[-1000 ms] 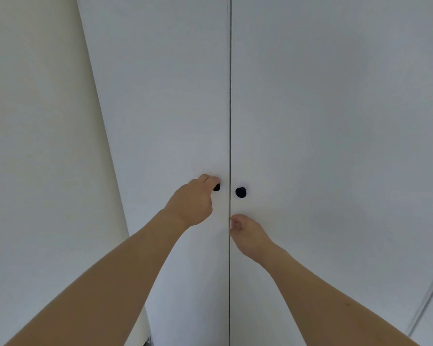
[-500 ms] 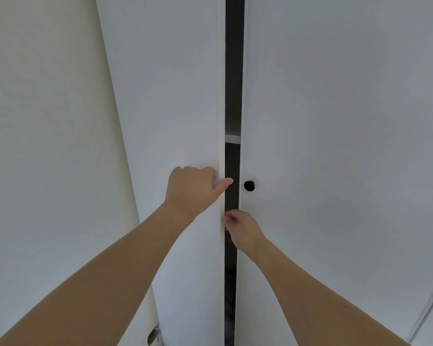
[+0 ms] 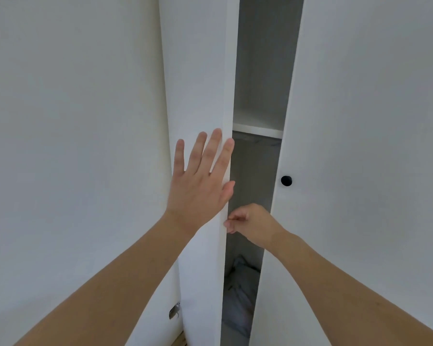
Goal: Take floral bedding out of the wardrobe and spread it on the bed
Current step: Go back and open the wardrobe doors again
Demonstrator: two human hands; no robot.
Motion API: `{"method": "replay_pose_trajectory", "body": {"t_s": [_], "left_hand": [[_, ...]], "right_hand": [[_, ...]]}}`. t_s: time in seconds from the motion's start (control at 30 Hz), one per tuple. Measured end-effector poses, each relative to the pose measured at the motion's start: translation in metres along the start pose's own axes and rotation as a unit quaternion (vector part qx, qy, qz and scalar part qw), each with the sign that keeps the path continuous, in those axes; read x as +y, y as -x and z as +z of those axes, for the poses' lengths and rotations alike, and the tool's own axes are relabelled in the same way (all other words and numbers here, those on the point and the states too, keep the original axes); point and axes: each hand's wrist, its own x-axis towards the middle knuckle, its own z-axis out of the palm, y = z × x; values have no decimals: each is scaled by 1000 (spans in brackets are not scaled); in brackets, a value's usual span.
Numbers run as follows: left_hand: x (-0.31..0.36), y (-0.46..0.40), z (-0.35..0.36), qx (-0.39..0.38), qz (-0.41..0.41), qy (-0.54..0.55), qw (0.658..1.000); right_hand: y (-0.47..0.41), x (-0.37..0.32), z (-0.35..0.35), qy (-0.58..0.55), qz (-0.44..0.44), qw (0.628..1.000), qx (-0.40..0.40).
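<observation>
Plainly the task is at its start: the wardrobe (image 3: 360,121) is only part open, the left door (image 3: 198,71) swung out a little, the right door (image 3: 360,221) shut, its black knob (image 3: 286,180) untouched. Low in the dark gap lies pale bundled fabric (image 3: 240,290), possibly the bedding; no floral print can be made out. The left hand (image 3: 200,186) lies spread flat on the left door. The right hand (image 3: 250,224), fingers curled, pinches that door's edge. No bed shows.
</observation>
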Motion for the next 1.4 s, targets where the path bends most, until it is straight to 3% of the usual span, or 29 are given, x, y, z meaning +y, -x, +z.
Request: {"method": "replay_pose_trajectory", "body": {"t_s": [0.27, 0.5, 0.73, 0.97, 1.17, 1.4], "left_hand": [[-5, 5, -9, -1, -4, -34, 999], [-14, 14, -11, 43, -20, -28, 998], [-69, 42, -20, 92, -20, -13, 996], [-124, 76, -28, 60, -42, -32, 997], [-157, 95, -24, 17, -84, 18, 996], [-197, 106, -12, 18, -135, 102, 985]], "right_hand": [[-4, 1, 0, 68, -38, 996, -41], [-14, -13, 1, 146, -87, 982, -81], [-41, -43, 37, 142, -162, 973, -87], [-74, -77, 89, 169, -228, 954, -91], [-98, -95, 124, 192, -249, 948, -59], [-134, -116, 158, 240, -255, 936, 42]]}}
